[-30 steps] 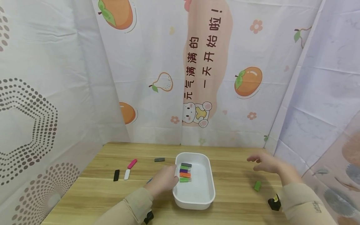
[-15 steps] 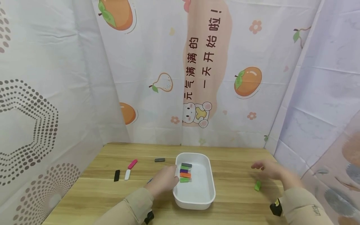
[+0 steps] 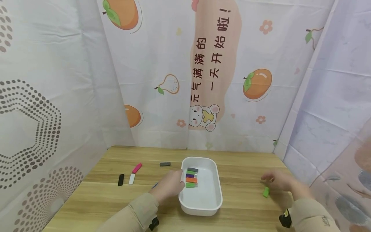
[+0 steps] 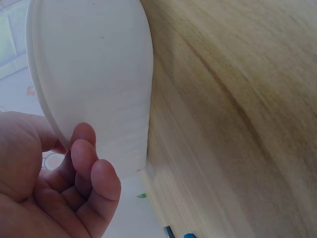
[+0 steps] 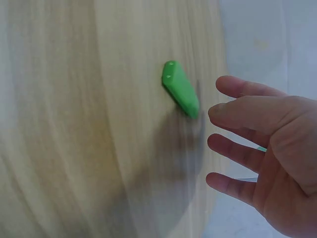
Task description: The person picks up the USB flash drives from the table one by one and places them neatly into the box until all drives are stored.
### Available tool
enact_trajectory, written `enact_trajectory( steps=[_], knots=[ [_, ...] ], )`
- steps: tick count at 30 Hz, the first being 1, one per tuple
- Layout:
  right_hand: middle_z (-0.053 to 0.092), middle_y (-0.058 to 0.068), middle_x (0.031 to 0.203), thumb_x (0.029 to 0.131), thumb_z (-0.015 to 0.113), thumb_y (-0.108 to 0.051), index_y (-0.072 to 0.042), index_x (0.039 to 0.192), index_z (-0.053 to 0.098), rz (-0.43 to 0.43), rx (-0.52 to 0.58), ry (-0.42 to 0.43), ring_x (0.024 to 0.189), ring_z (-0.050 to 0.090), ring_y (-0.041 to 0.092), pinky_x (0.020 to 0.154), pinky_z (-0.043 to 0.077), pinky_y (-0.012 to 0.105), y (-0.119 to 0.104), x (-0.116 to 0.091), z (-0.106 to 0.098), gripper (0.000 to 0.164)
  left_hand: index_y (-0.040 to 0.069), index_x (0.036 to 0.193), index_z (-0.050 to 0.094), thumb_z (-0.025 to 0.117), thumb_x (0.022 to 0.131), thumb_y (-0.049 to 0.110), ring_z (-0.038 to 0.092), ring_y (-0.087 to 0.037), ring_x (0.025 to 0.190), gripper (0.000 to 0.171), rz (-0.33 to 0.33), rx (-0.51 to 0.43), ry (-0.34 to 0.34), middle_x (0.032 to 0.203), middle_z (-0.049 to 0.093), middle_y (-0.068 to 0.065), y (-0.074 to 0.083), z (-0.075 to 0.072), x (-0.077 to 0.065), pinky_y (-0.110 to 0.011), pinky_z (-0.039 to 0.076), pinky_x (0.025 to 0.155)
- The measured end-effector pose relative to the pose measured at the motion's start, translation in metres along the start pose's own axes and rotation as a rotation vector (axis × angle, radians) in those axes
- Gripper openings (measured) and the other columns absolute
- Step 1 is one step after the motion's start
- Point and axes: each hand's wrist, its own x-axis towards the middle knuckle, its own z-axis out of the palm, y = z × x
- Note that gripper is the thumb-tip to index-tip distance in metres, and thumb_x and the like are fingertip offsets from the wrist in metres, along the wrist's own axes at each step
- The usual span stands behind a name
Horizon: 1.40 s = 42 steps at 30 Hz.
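Clock: read from the tray's middle in the head view, twelve toward the curtain (image 3: pixel 165 129).
Left hand: at nine o'clock, the left hand (image 3: pixel 169 184) grips the rim of the white tray (image 3: pixel 206 195), fingers curled over the edge.
Right hand: at three o'clock, well apart from the tray, the right hand (image 3: pixel 276 179) hovers with its fingers parted and slightly bent, holding nothing.
Loose green stick: the loose green stick (image 3: pixel 265 192) lies on the wood-grain surface (image 3: pixel 237 199), just beside the right hand at its seven o'clock; the right wrist view shows a gap between it and the fingertips.
In the tray: five sticks lie in a stack of rows toward ten o'clock; from the twelve o'clock end come the inner grey stick (image 3: pixel 192 169), upper green stick (image 3: pixel 191 172), purple stick (image 3: pixel 189 176), orange stick (image 3: pixel 191 180) and lower green stick (image 3: pixel 190 185).
Ten o'clock: the outer grey stick (image 3: pixel 165 164), near the tray.
Nine to ten: the pink stick (image 3: pixel 137 168), farther off.
Nine o'clock: the white stick (image 3: pixel 131 179), the black stick (image 3: pixel 120 180) beyond it, and the blue stick (image 3: pixel 155 185), partly hidden by the left hand.
Sleeves: beige sleeves (image 3: pixel 130 212) on both arms.
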Motion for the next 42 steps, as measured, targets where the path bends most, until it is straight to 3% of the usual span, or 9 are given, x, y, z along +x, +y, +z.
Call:
enact_trajectory(
  steps=[10, 17, 27, 35, 42],
  knots=[
    [0.071, 0.016, 0.114, 0.084, 0.073, 0.0, -0.005, 0.111, 0.075, 0.047, 0.016, -0.018, 0.103, 0.064, 0.044, 0.088, 0.05, 0.063, 0.008, -0.003, 0.01, 0.028, -0.006, 0.141, 0.052, 0.065, 0.097, 0.014, 0.063, -0.02, 0.086, 0.05, -0.017, -0.017, -0.011, 0.129, 0.063, -0.023, 0.002, -0.001, -0.001, -0.036, 0.058, 0.071],
    [0.071, 0.014, 0.111, 0.071, 0.074, 0.003, -0.007, 0.105, 0.076, 0.038, 0.035, -0.032, 0.106, 0.062, 0.042, 0.09, 0.047, 0.064, 0.01, -0.006, 0.011, 0.036, -0.008, 0.14, 0.052, 0.065, 0.097, 0.014, 0.062, -0.021, 0.086, 0.05, -0.008, -0.001, -0.003, 0.129, 0.063, -0.024, 0.001, -0.001, 0.0, -0.036, 0.058, 0.071],
    [0.068, 0.007, 0.1, 0.075, 0.079, -0.005, -0.006, 0.1, 0.075, 0.029, 0.018, 0.026, 0.091, 0.059, 0.025, 0.078, 0.049, 0.046, 0.01, -0.006, 0.016, 0.025, -0.007, 0.141, 0.052, 0.065, 0.097, 0.015, 0.063, -0.022, 0.093, 0.051, -0.02, 0.021, -0.003, 0.134, 0.061, -0.024, 0.003, -0.002, 0.0, -0.042, 0.058, 0.083],
    [0.071, 0.008, 0.096, 0.077, 0.082, -0.009, -0.004, 0.096, 0.075, -0.014, -0.02, 0.083, 0.089, 0.063, 0.026, 0.078, 0.052, 0.044, 0.011, -0.007, 0.02, 0.022, -0.008, 0.141, 0.051, 0.066, 0.097, 0.015, 0.062, -0.022, 0.086, 0.052, -0.023, 0.0, -0.005, 0.132, 0.061, -0.025, 0.002, 0.0, -0.001, -0.034, 0.057, 0.068],
    [0.072, 0.008, 0.095, 0.078, 0.082, -0.006, -0.003, 0.095, 0.075, -0.009, -0.013, 0.081, 0.089, 0.065, 0.028, 0.079, 0.053, 0.042, 0.013, -0.006, 0.023, 0.019, -0.007, 0.143, 0.05, 0.065, 0.098, 0.015, 0.063, -0.022, 0.085, 0.052, -0.037, -0.024, -0.013, 0.132, 0.061, -0.025, 0.003, -0.001, -0.003, -0.033, 0.057, 0.068]
  ],
)
